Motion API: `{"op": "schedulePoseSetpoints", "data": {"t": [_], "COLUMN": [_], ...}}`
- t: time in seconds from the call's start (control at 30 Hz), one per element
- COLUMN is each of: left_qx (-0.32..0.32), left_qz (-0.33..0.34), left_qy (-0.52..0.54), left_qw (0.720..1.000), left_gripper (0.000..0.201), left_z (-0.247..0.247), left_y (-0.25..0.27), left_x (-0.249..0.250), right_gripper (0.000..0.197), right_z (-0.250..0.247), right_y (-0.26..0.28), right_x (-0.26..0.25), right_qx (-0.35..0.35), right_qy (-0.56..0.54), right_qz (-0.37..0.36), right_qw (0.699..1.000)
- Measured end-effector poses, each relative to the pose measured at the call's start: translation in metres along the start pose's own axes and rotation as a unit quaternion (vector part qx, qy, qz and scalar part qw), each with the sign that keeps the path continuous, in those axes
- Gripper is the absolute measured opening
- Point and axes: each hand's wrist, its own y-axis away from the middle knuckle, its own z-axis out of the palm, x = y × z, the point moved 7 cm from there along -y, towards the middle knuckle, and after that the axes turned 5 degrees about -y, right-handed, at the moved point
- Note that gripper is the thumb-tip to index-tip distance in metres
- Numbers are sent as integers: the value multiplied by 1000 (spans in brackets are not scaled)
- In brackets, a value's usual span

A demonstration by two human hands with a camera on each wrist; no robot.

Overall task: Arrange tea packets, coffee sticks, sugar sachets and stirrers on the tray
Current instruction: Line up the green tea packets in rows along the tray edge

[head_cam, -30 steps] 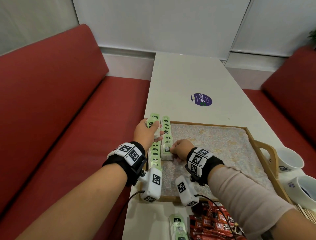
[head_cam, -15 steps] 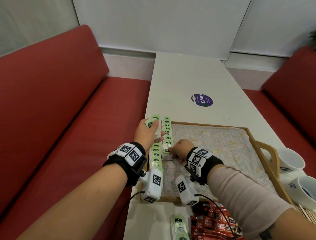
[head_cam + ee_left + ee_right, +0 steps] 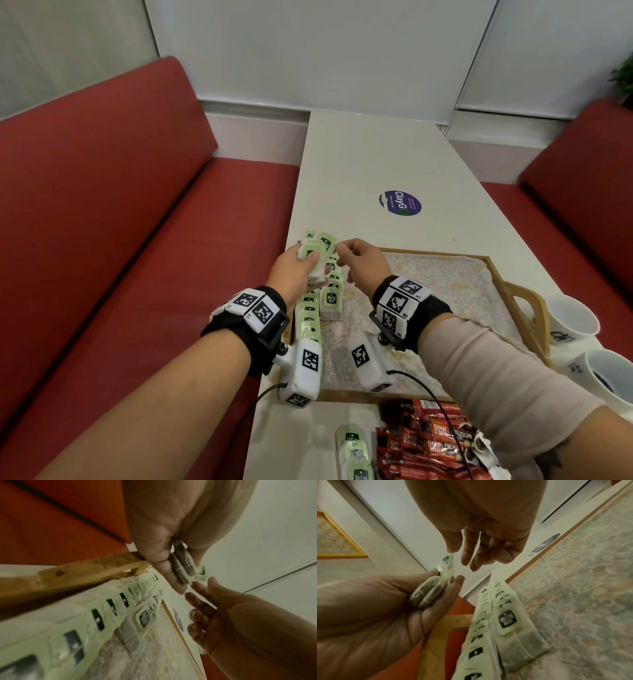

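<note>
L hand [image 3: 297, 265]: my fingers and thumb clamp a small stack of tea bags [image 3: 317, 247], raised above the tray's far-left corner. R hand [image 3: 359, 262]: just beside the stack, thumb and forefinger at the top bag's green tag [image 3: 327, 242]; wrist views are blurred, so whether I actually pinch it I cannot tell. Other fingers loosely curled, holding nothing.

Tray [image 3: 512, 287]: wooden, patterned liner, sits on the white surface [image 3: 363, 164]. Two rows of bags along its left side: outer row [image 3: 310, 318] against the left rim, inner row [image 3: 332, 291] just beside it, shorter; nearest bag lies flat, tag up.

Off tray, near edge of surface: spare bags [image 3: 354, 452], with red coffee sticks [image 3: 431, 442] beside them on the right. Two paper cups [image 3: 572, 322] to the right of the tray handle. Round purple sticker [image 3: 400, 202] beyond the tray. Red benches [image 3: 102, 212] either side.
</note>
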Motion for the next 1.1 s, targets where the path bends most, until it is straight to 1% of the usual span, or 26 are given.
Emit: {"op": "schedulePoseSetpoints", "data": {"t": [0.1, 0.23, 0.33, 0.43, 0.5, 0.57, 0.67, 0.73, 0.83, 0.97, 1.1], "left_qx": [-3, -5, 25, 57, 61, 56, 57, 59, 59, 62, 62], "left_qz": [6, 8, 12, 10, 9, 7, 6, 6, 10, 9, 17], "left_qy": [-21, -41, -61, -75, -65, -43, -36, -29, -19, -23, -23], "left_qw": [1000, 999, 998, 995, 996, 997, 998, 998, 998, 998, 998], "left_gripper": [15, 16, 18, 15, 17, 22, 18, 15, 16, 15, 21], "left_z": [3, 4, -2, -11, -12, -11, -10, -10, -10, -11, -11], "left_y": [1, 1, -2, -5, -5, -5, -6, -6, -6, -6, -6], "left_x": [1, 2, 3, 2, 2, 1, -1, -1, -1, -2, -1], "right_gripper": [14, 23, 24, 24, 21, 19, 21, 22, 25, 23, 24], "right_z": [0, -6, -11, -14, -12, -8, -1, 3, 10, 18, 18], "right_y": [-1, -1, -1, -1, 0, 5, 14, 19, 23, 22, 13], "right_x": [-6, -4, -1, 7, 16, 27, 43, 52, 60, 66, 68], "right_qx": [-3, 24, 42, 46, 21, -26, -83, -106, -135, -148, -135], "right_qy": [-1, -7, -42, -43, -21, 4, 42, 82, 118, 117, 160], "right_qz": [-17, -12, 2, 32, 60, 91, 127, 145, 161, 182, 178], "right_qw": [1000, 1000, 998, 998, 998, 995, 987, 980, 971, 965, 962]}}
